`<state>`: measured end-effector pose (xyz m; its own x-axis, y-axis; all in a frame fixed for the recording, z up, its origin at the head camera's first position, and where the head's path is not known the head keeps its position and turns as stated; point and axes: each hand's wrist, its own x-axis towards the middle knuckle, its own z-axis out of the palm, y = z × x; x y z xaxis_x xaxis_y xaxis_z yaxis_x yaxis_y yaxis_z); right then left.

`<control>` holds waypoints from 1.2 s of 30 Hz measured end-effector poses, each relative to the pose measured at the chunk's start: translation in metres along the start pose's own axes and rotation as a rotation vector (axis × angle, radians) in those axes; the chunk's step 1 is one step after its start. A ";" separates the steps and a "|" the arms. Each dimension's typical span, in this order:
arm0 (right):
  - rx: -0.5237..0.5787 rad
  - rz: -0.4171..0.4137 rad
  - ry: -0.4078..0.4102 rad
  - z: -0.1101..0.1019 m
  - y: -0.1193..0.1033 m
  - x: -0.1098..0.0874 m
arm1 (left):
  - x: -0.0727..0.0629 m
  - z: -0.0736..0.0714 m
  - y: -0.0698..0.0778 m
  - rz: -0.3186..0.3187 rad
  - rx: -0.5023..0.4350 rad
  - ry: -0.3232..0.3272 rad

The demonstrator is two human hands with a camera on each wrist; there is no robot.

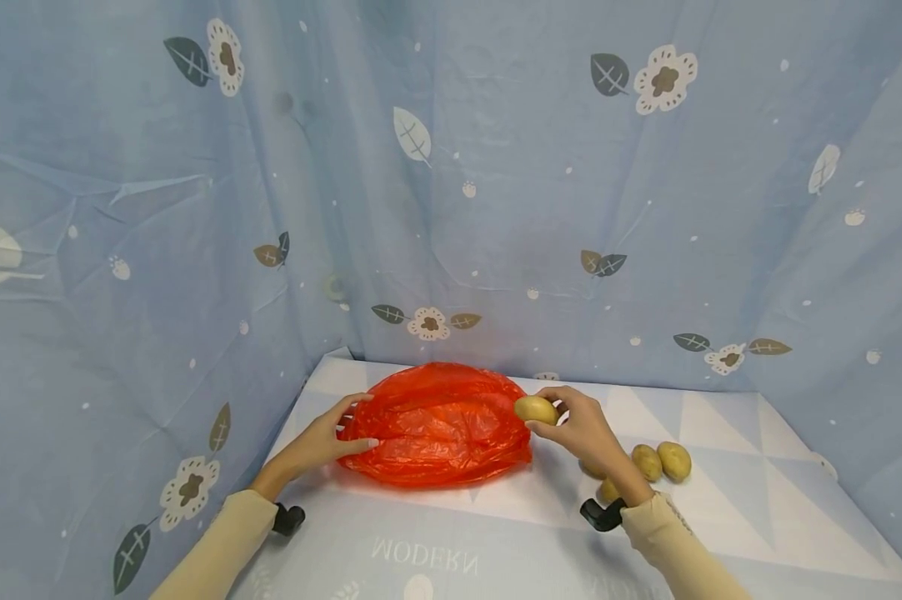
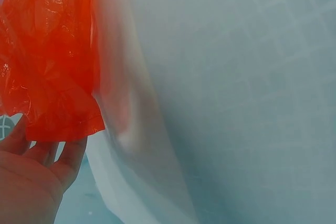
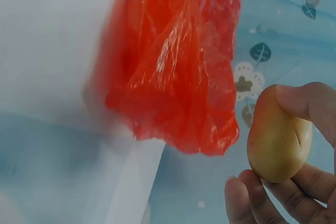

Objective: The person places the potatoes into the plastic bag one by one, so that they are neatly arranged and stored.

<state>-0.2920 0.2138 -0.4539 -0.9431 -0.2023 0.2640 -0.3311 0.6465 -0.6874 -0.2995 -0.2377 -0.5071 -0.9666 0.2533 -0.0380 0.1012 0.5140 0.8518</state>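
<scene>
A crumpled red plastic bag (image 1: pixel 443 425) lies across the table, its left end at my left hand (image 1: pixel 327 437). That hand holds the end, with thumb and forefinger spread over it and the other fingers partly hidden by the plastic. The left wrist view shows the fingers (image 2: pixel 71 161) going behind the bag's edge (image 2: pixel 63 124). My right hand (image 1: pixel 582 425) pinches a yellow potato (image 1: pixel 535 409) between thumb and fingers beside the bag's right end. The right wrist view has this potato (image 3: pixel 278 137) just right of the red plastic (image 3: pixel 173 93).
Several more potatoes (image 1: pixel 674 462) lie on the table to the right, some partly behind my right forearm. Blue floral cloth (image 1: pixel 511 208) hangs round the back and sides of the patterned tabletop (image 1: pixel 721 517). Black wrist mounts (image 1: pixel 601 515) sit below each wrist.
</scene>
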 end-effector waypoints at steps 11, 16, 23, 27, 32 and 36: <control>0.003 -0.090 -0.009 0.021 -0.010 0.012 | -0.001 0.001 0.003 -0.003 0.005 -0.006; -0.005 -0.131 -0.013 0.030 -0.015 0.017 | -0.001 0.002 0.002 0.004 0.010 -0.012; -0.006 -0.133 -0.042 0.044 -0.021 0.023 | 0.000 0.004 0.000 -0.009 0.011 0.001; -0.008 -0.133 -0.051 0.054 -0.025 0.027 | 0.000 0.003 0.000 -0.011 0.016 0.005; 0.001 -0.137 -0.060 0.064 -0.033 0.032 | 0.000 0.003 0.003 -0.007 0.007 0.003; 0.009 -0.152 -0.068 0.072 -0.039 0.036 | -0.001 0.004 0.003 -0.011 0.007 0.007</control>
<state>-0.3156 0.1282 -0.4666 -0.8821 -0.3464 0.3192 -0.4698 0.5980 -0.6493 -0.2976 -0.2328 -0.5063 -0.9693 0.2421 -0.0439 0.0921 0.5224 0.8477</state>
